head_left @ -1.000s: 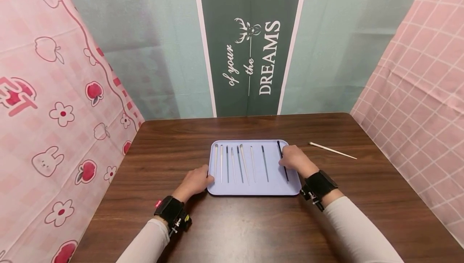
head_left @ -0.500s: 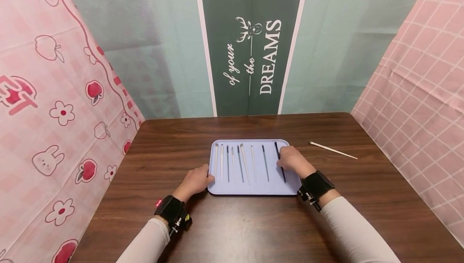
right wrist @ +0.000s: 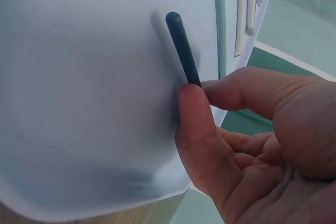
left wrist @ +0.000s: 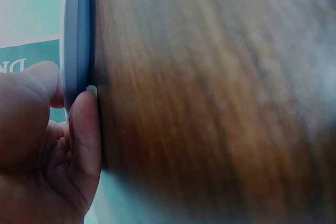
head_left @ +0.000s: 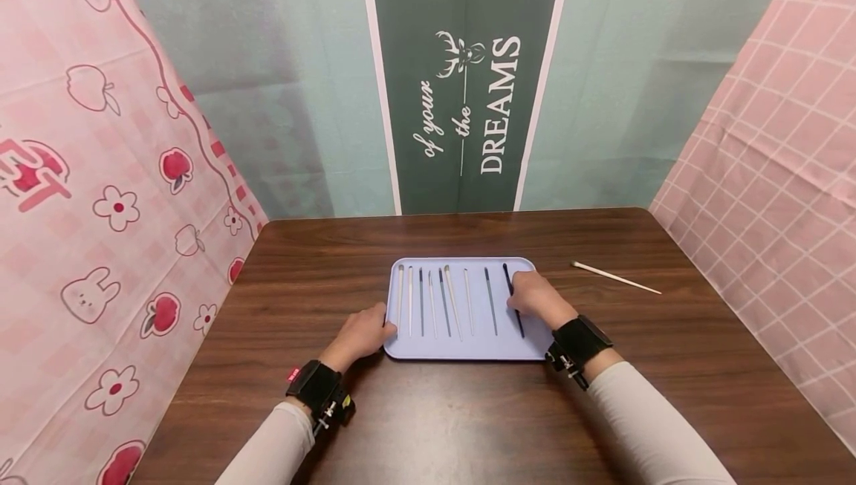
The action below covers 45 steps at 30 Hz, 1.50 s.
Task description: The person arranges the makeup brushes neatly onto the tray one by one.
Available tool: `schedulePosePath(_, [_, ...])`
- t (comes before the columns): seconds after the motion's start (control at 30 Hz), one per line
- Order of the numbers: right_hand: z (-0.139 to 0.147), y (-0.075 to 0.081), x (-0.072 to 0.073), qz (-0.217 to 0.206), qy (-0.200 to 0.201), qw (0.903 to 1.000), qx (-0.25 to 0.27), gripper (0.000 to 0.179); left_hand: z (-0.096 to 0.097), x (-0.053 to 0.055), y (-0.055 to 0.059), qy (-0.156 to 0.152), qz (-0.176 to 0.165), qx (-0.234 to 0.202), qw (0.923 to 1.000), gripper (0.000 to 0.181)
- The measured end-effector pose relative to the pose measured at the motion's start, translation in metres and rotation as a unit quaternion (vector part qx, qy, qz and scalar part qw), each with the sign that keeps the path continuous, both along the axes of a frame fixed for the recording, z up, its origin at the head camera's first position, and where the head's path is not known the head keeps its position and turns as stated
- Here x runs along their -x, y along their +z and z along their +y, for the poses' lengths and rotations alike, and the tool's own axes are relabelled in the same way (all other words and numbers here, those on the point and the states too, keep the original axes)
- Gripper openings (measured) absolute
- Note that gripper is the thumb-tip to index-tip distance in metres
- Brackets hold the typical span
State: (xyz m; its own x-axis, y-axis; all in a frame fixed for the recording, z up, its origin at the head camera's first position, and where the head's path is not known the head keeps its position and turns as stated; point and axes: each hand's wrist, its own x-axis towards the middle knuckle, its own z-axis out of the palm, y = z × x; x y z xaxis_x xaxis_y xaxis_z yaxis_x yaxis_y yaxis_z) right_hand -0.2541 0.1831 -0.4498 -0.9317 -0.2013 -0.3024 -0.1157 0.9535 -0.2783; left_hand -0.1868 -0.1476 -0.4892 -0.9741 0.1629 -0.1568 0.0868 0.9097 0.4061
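A pale lavender tray (head_left: pixel 441 351) lies on the wooden table. At its left edge, my left hand (head_left: pixel 358 333) grips the rim; in the left wrist view the thumb is over the rim and a finger below it. My right hand (head_left: pixel 540 298) is over the tray's right side, pinching a slim black makeup brush (right wrist: pixel 184 51) between thumb and finger. The brush's dark head points to the far side, and its handle end sits close over the tray. Left of it lies a blue-grey brush (head_left: pixel 491 303), then several white and blue-grey brushes (head_left: pixel 452 295) in a row.
One cream-handled brush (head_left: pixel 615 276) lies slantwise on the table (head_left: pixel 468 418), right of the tray. A green curtain (head_left: pixel 307 99) hangs behind the table. Pink patterned cloths (head_left: pixel 134 247) hang at the left and right sides.
My right hand has shifted slightly left across the tray, bringing the black brush nearer to the blue-grey one. My left hand has stayed on the rim.
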Motion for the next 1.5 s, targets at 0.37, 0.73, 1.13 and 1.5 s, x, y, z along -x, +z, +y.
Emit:
schedulePosePath(0.37, [-0.003, -0.001, 0.002, 0.001, -0.007, 1.0000, -0.006, 0.019, 0.001, -0.001, 0.002, -0.004, 0.003, 0.002, 1.0000, 0.018])
schedulePosePath(0.73, [-0.003, -0.001, 0.002, -0.010, -0.013, 0.9999, -0.001, 0.024, 0.000, -0.001, 0.000, 0.001, -0.001, -0.004, 1.0000, 0.018])
schedulePosePath(1.13, [0.001, 0.000, 0.000, 0.013, -0.011, 0.9998, 0.012, 0.018, 0.000, -0.001, 0.000, -0.005, 0.017, -0.005, 0.9998, 0.015])
schedulePosePath(1.5, [0.011, 0.007, -0.003, 0.033, -0.010, 0.9990, 0.028, 0.039, 0.000, -0.002, 0.000, -0.002, 0.014, -0.005, 0.9999, 0.017])
